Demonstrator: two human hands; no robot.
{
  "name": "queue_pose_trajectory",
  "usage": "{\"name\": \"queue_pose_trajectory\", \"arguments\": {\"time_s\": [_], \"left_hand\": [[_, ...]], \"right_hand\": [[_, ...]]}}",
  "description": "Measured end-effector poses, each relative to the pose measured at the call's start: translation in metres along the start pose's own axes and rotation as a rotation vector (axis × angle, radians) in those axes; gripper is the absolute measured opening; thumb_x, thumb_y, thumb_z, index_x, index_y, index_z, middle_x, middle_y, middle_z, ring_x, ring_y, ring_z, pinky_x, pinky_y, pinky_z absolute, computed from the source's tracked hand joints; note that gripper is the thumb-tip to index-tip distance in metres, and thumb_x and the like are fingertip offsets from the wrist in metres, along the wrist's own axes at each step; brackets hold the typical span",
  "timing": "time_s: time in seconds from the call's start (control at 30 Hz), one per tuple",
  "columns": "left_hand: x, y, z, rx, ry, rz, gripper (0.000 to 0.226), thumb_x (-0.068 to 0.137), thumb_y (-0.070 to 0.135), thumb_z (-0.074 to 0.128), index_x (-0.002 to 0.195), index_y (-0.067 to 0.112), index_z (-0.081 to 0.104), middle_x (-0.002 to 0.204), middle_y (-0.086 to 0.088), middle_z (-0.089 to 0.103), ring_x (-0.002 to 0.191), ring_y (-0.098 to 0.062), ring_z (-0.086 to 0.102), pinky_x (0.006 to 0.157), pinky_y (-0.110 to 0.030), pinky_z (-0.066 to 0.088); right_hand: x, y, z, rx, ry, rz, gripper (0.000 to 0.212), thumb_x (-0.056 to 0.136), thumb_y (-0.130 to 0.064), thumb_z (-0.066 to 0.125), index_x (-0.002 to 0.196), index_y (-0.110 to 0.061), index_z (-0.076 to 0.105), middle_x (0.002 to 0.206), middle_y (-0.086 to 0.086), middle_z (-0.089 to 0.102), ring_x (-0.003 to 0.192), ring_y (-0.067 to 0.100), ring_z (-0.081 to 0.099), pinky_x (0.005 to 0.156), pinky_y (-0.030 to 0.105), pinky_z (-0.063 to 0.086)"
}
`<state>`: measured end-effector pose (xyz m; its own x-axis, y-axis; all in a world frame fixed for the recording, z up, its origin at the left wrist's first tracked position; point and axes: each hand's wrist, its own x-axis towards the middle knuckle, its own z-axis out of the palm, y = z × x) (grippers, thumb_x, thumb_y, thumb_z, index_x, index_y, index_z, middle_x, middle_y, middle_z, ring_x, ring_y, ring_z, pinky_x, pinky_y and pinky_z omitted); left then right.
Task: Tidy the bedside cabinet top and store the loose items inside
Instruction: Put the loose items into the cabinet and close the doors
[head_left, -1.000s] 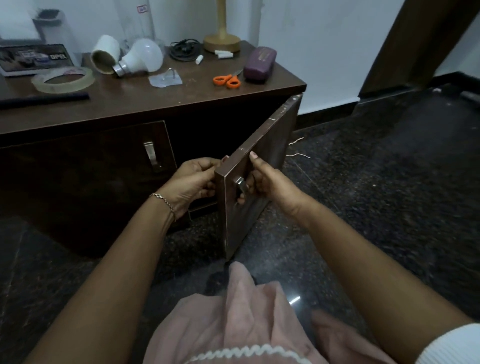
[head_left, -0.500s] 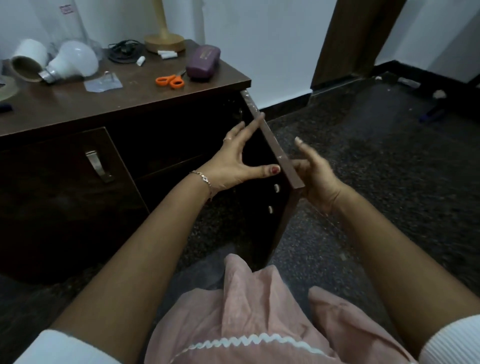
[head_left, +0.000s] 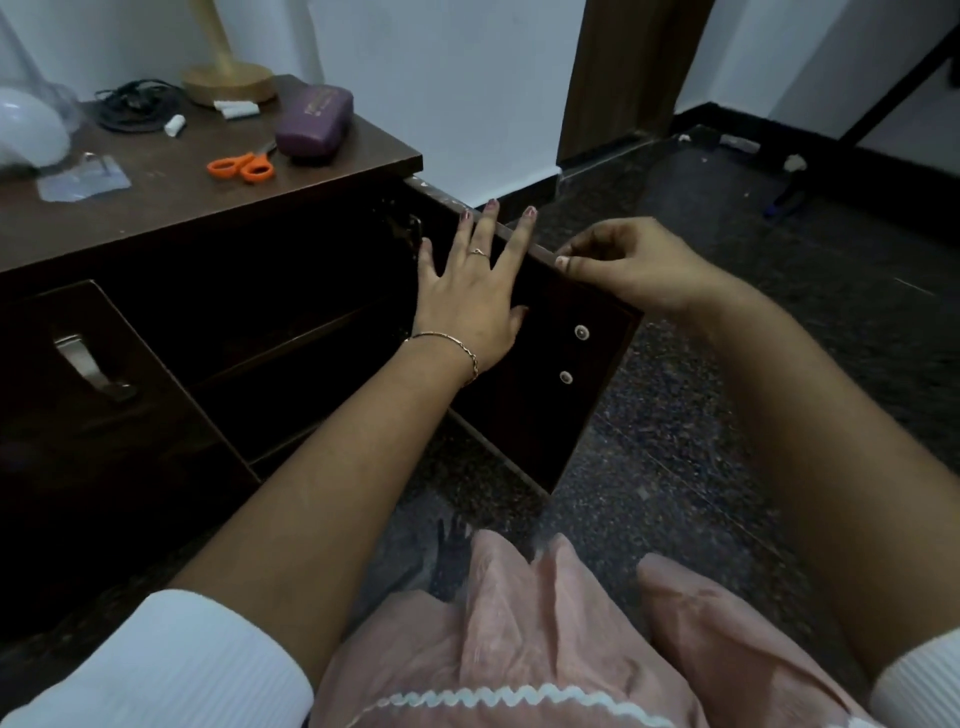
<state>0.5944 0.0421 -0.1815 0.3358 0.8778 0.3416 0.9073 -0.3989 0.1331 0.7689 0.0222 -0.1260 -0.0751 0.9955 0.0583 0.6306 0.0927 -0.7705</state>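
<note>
cabinet door (head_left: 582, 374) open, nothing stored yet
left hand (head_left: 467, 301) spread flat on its inner face, right hand (head_left: 623, 260) pinching its top edge; scissors (head_left: 241, 166) and purple case (head_left: 314, 122) lie on the counter (head_left: 208, 202).

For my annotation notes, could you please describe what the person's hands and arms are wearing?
The left hand wears dark red nail polish, a thin ring and a fine chain bracelet; the right hand shows no jewellery. Both arms have white ribbed sleeves.
</note>
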Motion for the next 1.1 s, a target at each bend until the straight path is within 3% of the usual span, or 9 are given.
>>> {"name": "queue_pose_trajectory", "arguments": {"time_s": [0.1,0.27,0.73,0.83,0.97,1.1], "left_hand": [[0.001,0.003,0.001,0.044,0.006,-0.013,0.099,0.084,0.041,0.06,0.147,0.033,-0.015,0.16,-0.006,-0.005,0.148,-0.026,-0.001,0.112,-0.062,0.01],[0.002,0.005,-0.003,0.041,-0.034,-0.016,0.103,0.081,0.037,0.064,0.147,0.035,-0.016,0.16,-0.005,-0.006,0.148,-0.026,-0.002,0.111,-0.063,0.011],[0.004,0.001,0.001,-0.035,-0.087,0.034,0.102,0.082,0.03,0.063,0.149,0.023,-0.014,0.158,0.0,-0.019,0.147,-0.021,-0.01,0.115,-0.058,0.011],[0.004,-0.001,-0.002,-0.038,-0.103,0.038,0.101,0.083,0.031,0.062,0.149,0.024,-0.014,0.158,0.002,-0.018,0.147,-0.02,-0.01,0.114,-0.058,0.01],[0.0,-0.009,-0.018,-0.027,-0.145,0.045,0.095,0.085,0.035,0.06,0.15,0.02,-0.008,0.159,0.002,-0.014,0.148,-0.017,-0.008,0.116,-0.057,0.009],[-0.023,-0.039,-0.038,-0.014,-0.09,-0.073,0.088,0.085,0.037,0.057,0.151,0.013,0.005,0.16,0.0,0.001,0.148,-0.019,0.0,0.118,-0.052,0.013]], "right_hand": [[0.003,-0.003,0.014,-0.334,0.034,-0.109,0.03,0.092,-0.042,0.056,0.112,-0.021,0.063,0.102,-0.002,0.067,0.094,0.015,0.062,0.079,0.033,0.05],[-0.001,0.003,0.024,-0.798,0.204,-0.272,0.036,0.098,-0.046,0.04,0.117,-0.017,0.051,0.1,0.009,0.065,0.089,0.033,0.061,0.062,0.034,0.038],[0.011,0.016,0.015,-0.94,0.216,-0.452,0.037,0.1,-0.043,0.032,0.109,-0.012,0.051,0.087,0.011,0.064,0.074,0.034,0.059,0.057,0.036,0.036],[0.008,0.013,0.015,-0.972,0.223,-0.43,0.037,0.1,-0.043,0.032,0.112,-0.013,0.05,0.091,0.012,0.066,0.078,0.036,0.061,0.059,0.036,0.035],[0.004,-0.008,0.025,-1.09,0.321,-0.374,0.041,0.097,-0.046,0.035,0.116,-0.014,0.055,0.107,0.013,0.062,0.093,0.035,0.06,0.076,0.042,0.042],[0.009,-0.063,0.054,-1.003,0.33,-0.422,0.047,0.092,-0.047,0.04,0.123,-0.015,0.051,0.117,0.01,0.057,0.103,0.032,0.056,0.082,0.043,0.042]]}}
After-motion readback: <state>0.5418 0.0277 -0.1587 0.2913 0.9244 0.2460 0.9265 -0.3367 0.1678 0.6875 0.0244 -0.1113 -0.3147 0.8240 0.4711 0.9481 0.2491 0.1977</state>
